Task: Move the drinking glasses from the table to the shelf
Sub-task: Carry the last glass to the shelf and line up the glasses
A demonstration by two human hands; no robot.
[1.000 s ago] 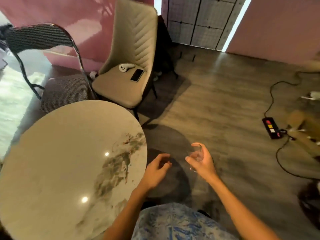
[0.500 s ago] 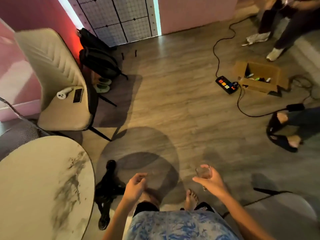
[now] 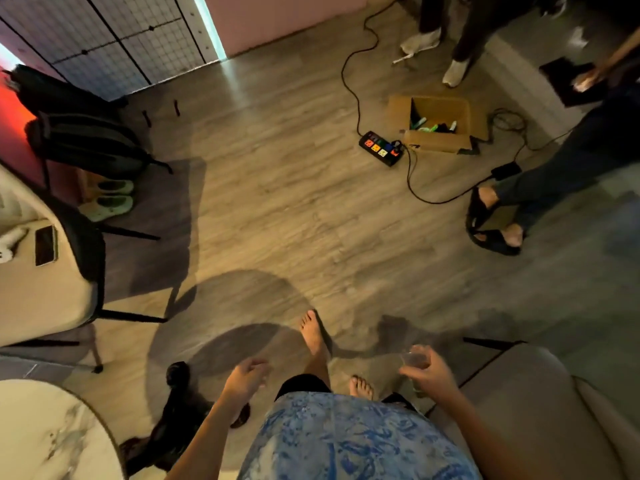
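A clear drinking glass [image 3: 412, 360] is held upright in my right hand [image 3: 431, 374], low in the view over the wooden floor. My left hand [image 3: 244, 377] hangs beside my body with loosely curled fingers and nothing in it. Only the edge of the round marble table [image 3: 48, 434] shows, at the bottom left, with no glass on the part I see. No shelf is in view.
A beige chair [image 3: 41, 296] with a phone [image 3: 45, 240] stands left. A power strip [image 3: 381, 148], cables and a cardboard box [image 3: 436, 124] lie ahead right. Other people's legs [image 3: 540, 188] are at the right. A padded seat [image 3: 540, 403] is at bottom right.
I have turned right and away from the table, which has slid to the bottom-left corner. My right hand still holds the glass. My bare foot has stepped forward.
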